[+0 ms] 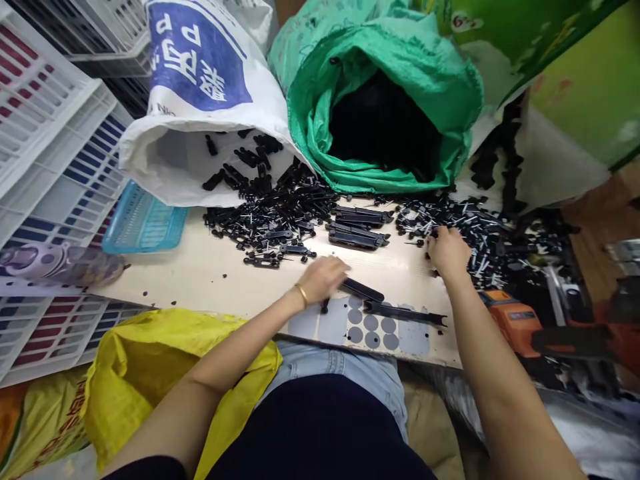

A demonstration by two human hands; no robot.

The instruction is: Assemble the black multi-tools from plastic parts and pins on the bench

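Note:
My left hand point(325, 277) is over the middle of the table, its fingers smeared by motion. Just beside it lies a flat black plastic strip point(364, 291), and I cannot tell whether the fingers touch it. Nearer my body, a longer black plastic piece with a forked end point(410, 314) rests on grey stickers point(371, 323). My right hand point(449, 253) is at the left edge of a pile of black-headed pins or screws point(473, 230). Its fingers are bent together, with the tips hidden. Several long black pieces point(359, 227) lie stacked between the two heaps.
Behind, a white sack point(205, 160) spills small black parts point(280, 207) beside an open green sack point(385, 177). A blue basket point(145, 223) and a bottle point(65, 262) are left. An orange power tool point(510, 320) lies right; a yellow bag point(135, 353) hangs at the front edge.

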